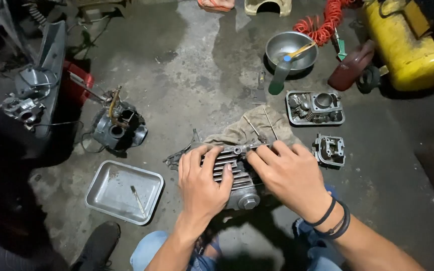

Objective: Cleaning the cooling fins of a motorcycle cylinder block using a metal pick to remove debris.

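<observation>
Both the left hand (201, 181) and right hand (288, 173) lie flat, fingers spread, on a finned engine cylinder (237, 175), largely hiding it without clenching. A rag (249, 131) at twelve o'clock is partly covered; the metal tray (107, 193) sits at nine.

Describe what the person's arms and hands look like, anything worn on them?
Both forearms are bare, with no sleeves in view and no gloves. The left hand shows no rings, watch or band. The right hand is likewise bare, but its wrist carries dark bands: what looks like two or three thin black cords or bracelets stacked together. No other markings can be made out.
</observation>
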